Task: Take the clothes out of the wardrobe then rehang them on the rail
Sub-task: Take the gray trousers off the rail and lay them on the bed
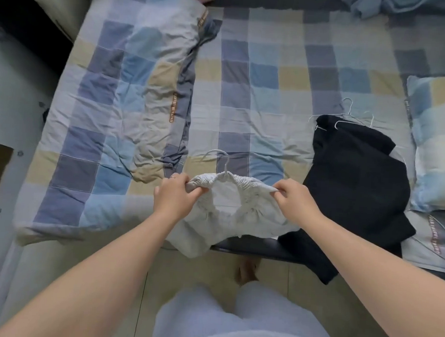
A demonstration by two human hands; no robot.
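Here your left hand (175, 195) pinches the left end of the gathered waistband of the pale garment (229, 217), fingers curled round the cloth, and your right hand (295, 200) pinches the right end the same way. The garment lies at the near edge of the bed (272, 75), its lower part hanging over the edge. A wire hanger (223, 160) pokes its hook out of the waistband, pointing far. Just right of your right hand lies a black garment (354, 190), with more wire hangers (347, 118) at its far end. A folded checked quilt (121, 106) lies left; a pillow (436, 143) sits far right.
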